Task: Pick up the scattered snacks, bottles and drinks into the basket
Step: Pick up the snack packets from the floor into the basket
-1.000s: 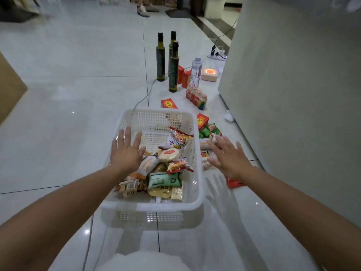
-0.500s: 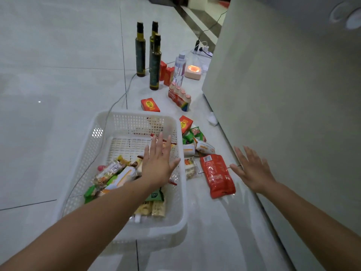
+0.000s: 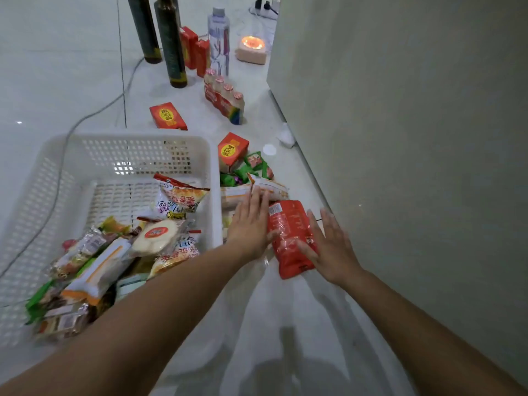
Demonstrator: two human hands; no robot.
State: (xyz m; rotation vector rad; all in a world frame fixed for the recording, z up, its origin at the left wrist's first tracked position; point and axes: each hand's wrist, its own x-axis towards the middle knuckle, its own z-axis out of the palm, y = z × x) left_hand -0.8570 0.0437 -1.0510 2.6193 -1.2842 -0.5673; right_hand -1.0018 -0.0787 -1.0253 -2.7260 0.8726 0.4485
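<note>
A white plastic basket (image 3: pixel 137 138) sits on the floor at left, holding several snack packets. Just right of it a red snack pouch (image 3: pixel 288 235) lies on the tiles. My left hand (image 3: pixel 250 224) lies flat against the pouch's left edge, fingers straight. My right hand (image 3: pixel 328 247) presses its right side, fingers spread. Past them lie an orange-white packet (image 3: pixel 268 187), green packets (image 3: pixel 254 167) and a red drink carton (image 3: pixel 231 151). Farther off are another red carton (image 3: pixel 168 116), a pack of small yoghurt bottles (image 3: pixel 224 100), a clear water bottle (image 3: pixel 218 41) and two dark bottles (image 3: pixel 171 41).
A tall pale cabinet wall (image 3: pixel 400 138) runs along the right, close to my right hand. A grey cable (image 3: pixel 94 112) crosses the floor behind the basket. A glowing orange lamp (image 3: pixel 253 50) and a power strip (image 3: pixel 265 8) sit at the back. A white cap (image 3: pixel 269 150) lies nearby.
The view has dropped closer to the floor. My left hand left the basket and crossed right to the red pouch. My right hand moved left onto the pouch's other side.
</note>
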